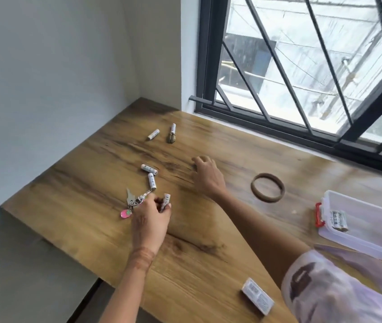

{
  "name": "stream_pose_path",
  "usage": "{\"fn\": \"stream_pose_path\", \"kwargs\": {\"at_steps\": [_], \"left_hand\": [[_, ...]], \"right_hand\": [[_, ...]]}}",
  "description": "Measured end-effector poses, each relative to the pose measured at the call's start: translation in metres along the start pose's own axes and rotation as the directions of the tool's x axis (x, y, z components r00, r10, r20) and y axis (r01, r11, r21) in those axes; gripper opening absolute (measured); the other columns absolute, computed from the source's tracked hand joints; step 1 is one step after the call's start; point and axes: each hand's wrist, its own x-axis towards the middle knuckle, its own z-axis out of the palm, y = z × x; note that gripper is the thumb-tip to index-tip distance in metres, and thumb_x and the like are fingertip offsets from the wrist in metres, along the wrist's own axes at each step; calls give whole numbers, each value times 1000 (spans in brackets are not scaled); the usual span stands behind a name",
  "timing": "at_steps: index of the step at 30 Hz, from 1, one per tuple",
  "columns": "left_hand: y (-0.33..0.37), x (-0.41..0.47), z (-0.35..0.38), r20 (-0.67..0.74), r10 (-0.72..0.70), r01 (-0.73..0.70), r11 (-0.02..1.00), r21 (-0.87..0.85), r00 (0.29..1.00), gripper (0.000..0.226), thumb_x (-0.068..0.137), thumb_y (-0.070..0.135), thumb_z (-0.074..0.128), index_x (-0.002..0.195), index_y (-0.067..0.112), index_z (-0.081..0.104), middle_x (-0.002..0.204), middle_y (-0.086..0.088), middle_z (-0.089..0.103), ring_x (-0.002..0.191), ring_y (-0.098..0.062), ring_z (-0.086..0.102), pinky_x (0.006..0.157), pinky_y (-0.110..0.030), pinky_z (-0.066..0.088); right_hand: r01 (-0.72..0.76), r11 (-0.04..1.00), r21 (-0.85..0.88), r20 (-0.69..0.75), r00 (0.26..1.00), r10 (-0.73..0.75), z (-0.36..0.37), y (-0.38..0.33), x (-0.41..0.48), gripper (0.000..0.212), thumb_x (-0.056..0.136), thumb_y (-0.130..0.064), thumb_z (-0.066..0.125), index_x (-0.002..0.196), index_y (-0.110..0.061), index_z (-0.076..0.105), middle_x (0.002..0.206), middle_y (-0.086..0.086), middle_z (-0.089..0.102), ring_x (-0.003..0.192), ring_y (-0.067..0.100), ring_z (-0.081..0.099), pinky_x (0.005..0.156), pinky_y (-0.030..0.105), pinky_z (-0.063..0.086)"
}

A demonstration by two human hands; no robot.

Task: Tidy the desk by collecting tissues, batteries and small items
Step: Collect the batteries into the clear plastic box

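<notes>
Left hand [149,220]: grip pinching one battery [165,202], long axis pointing toward the window. Clear plastic box [362,226] is lying well right, nearer right hand [207,177], fingers spread.

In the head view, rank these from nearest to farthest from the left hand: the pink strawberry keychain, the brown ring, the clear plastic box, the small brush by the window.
From the left hand:
1. Pink strawberry keychain, just left of the hand.
2. Small brush, far side of the desk, toward the window.
3. Brown ring, to the right, past the right hand.
4. Clear plastic box, at the right edge.
</notes>
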Motion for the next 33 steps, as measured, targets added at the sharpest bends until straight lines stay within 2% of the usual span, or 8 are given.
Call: {"fn": "stream_pose_path", "kwargs": {"at_steps": [6, 9, 12, 18, 21, 25, 29, 33], "left_hand": [[-11, 66, -3, -87, -64, 70, 994, 78, 994, 20, 81, 16, 65, 94, 1, 60, 96, -21, 68, 89, -37, 62, 69, -37, 46], [-9, 83, 1, -71, -111, 116, 991, 70, 991, 16, 83, 14, 62, 95, 3, 60, 92, -16, 66, 72, -33, 63, 53, -33, 50], [-4, 91, 11, -70, -129, 136, 986, 94, 989, 18, 85, 12, 61, 98, 0, 61, 99, -23, 66, 87, -38, 63, 58, -30, 38], [-9, 99, 31, -81, -139, 146, 985, 90, 987, 26, 75, 15, 71, 97, 4, 61, 94, -24, 65, 88, -40, 62, 63, -49, 56], [-12, 100, 35, -67, -104, 113, 982, 153, 992, 19, 73, 16, 70, 91, 12, 67, 87, -21, 68, 81, -39, 64, 60, -45, 57], [0, 83, 38, -52, 2, 8, 983, 185, 999, 23, 75, 16, 73, 97, 8, 71, 92, -23, 70, 87, -40, 64, 71, -38, 52], [36, 48, 50, 40, 51, -46, 992, -116, 998, 29, 72, 16, 77, 96, 0, 71, 90, -17, 73, 83, -26, 68, 77, -31, 51], [87, 2, 77, 379, -4, 200, 855, -479, 925, 33, 73, 10, 76, 102, -2, 66, 85, -9, 69, 75, -16, 66, 71, -27, 56]], "right_hand": [[46, 987, -156, -35, 998, -53, 17, 8, -1, 23, 88, 1, 46, 107, -4, 58, 110, 11, 57, 102, 29, 50, 78, 37, 47], [39, 996, -85, -70, 997, -45, 14, 12, -16, 24, 89, 0, 44, 104, -6, 63, 107, 8, 60, 102, 27, 51, 75, 37, 49], [-26, 1000, -3, -89, 996, 26, 7, 19, -39, 23, 89, -2, 43, 94, -6, 66, 100, 7, 61, 98, 26, 53, 73, 36, 47], [-182, 975, 130, -75, 978, 193, -13, 34, -79, 23, 86, -6, 51, 96, -12, 72, 98, 5, 65, 93, 21, 58, 65, 24, 37], [-245, 933, 263, -60, 961, 269, -21, 39, -92, 23, 83, -4, 56, 95, -13, 73, 100, 5, 68, 94, 18, 59, 69, 16, 34], [-299, 850, 433, -85, 925, 369, -33, 44, -107, 17, 80, -5, 61, 86, -14, 74, 91, 1, 73, 84, 13, 65, 66, 14, 38], [-335, 661, 672, -72, 859, 508, -53, 57, -122, 6, 80, -20, 71, 77, -16, 68, 75, -4, 71, 72, 7, 66, 65, 28, 51], [-286, 440, 851, -13, 827, 563, -85, 77, -141, 17, 78, -1, 67, 82, -18, 63, 74, 1, 66, 69, 13, 63, 77, 40, 55]]}}
